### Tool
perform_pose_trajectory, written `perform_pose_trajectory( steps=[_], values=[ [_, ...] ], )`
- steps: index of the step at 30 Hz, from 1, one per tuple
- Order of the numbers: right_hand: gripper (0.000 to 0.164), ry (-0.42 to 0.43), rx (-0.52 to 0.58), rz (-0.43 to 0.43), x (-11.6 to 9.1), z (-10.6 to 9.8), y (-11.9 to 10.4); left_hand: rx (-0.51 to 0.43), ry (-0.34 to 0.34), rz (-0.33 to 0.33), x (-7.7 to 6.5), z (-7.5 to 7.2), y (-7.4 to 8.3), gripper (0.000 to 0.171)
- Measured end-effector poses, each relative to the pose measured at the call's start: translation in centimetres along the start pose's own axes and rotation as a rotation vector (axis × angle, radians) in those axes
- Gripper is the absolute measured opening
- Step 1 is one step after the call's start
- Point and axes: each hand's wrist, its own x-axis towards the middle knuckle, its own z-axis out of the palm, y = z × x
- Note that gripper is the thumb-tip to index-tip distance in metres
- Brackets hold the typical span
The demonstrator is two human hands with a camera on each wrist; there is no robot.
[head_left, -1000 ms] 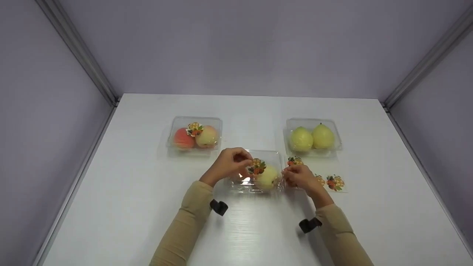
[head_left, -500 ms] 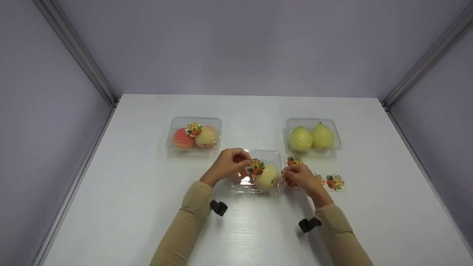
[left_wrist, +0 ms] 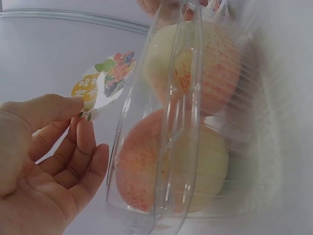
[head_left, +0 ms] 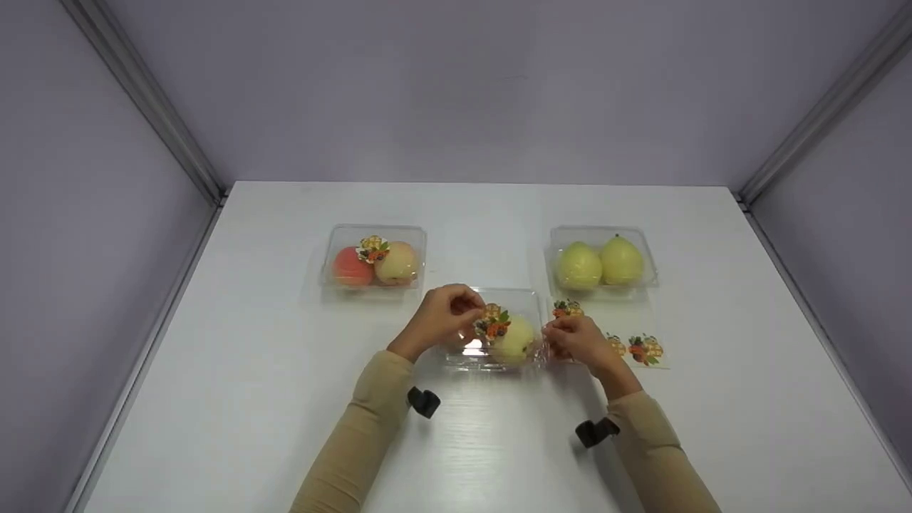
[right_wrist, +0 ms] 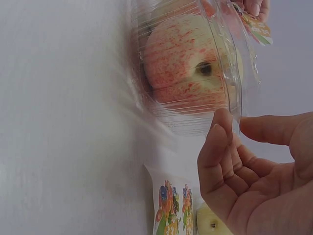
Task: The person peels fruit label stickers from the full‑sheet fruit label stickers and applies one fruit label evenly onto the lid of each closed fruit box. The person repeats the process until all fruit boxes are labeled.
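My left hand (head_left: 443, 315) pinches a round fruit-print sticker (left_wrist: 110, 82) by its edge, between thumb and fingers. The sticker stands tilted close over the lid of a clear plastic clamshell box (head_left: 524, 303). Inside the box sit two pink-and-cream fruits (left_wrist: 168, 159), one beside the other. My right hand (right_wrist: 252, 178) pinches the box's rim at its right end, with the thumb on one side and the index finger on the other. In the head view the left hand partly covers one of the fruits.
A sheet of stickers (head_left: 647, 350) lies right of the box, partly behind the right hand. At the back left is a stickered clear box (head_left: 335, 239) with a red and a cream fruit. A box (head_left: 570, 234) with two yellow-green pears stands at the back right.
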Motion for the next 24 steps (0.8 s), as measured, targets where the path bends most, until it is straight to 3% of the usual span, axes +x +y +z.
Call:
perform_pose_trajectory(
  steps=[12, 24],
  values=[
    [0.03, -0.01, 0.026, 0.0, -0.17, 0.12, -0.18, -0.003, 0.022, 0.002, -0.02, 0.13, -0.3, 0.012],
    [0.031, -0.021, 0.011, -0.026, -0.26, -0.13, 0.14, 0.085, 0.053, 0.021, -0.28, 0.59, 0.07, 0.009]
  ],
)
